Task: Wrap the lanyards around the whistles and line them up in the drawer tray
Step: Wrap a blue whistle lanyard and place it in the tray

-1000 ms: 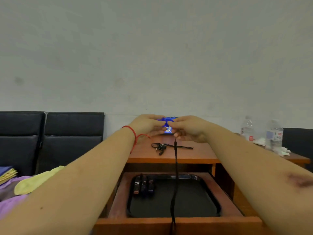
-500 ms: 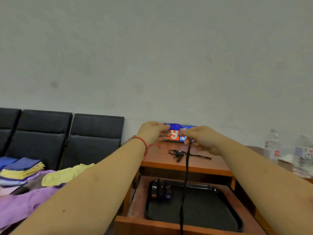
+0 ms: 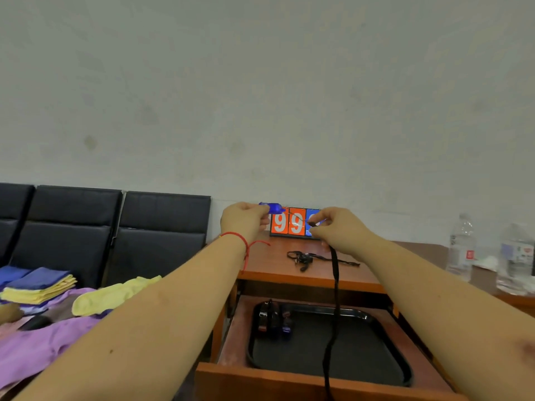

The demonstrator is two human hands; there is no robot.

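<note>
My left hand [image 3: 244, 221] pinches a blue whistle [image 3: 272, 208] held up in front of the wall. My right hand [image 3: 338, 228] pinches the top of its black lanyard [image 3: 335, 285], a thin link stretched taut between the two hands. The lanyard hangs straight down past the desk edge and over the black tray [image 3: 373, 360] in the open drawer [image 3: 260, 380]. Several wrapped whistles [image 3: 273, 318] stand side by side at the tray's far left. Another black whistle with a loose lanyard [image 3: 307, 259] lies on the desk top.
An orange and blue flip scoreboard [image 3: 289, 224] stands at the back of the wooden desk [image 3: 269, 261]. Two water bottles [image 3: 461, 247] stand on the right. Black chairs [image 3: 156, 235] on the left carry folded cloths [image 3: 37, 285] and a yellow sock [image 3: 113, 295].
My hands have drawn apart, the left going left with the whistle, so the link between whistle and lanyard now shows. The view has swung to the left.
</note>
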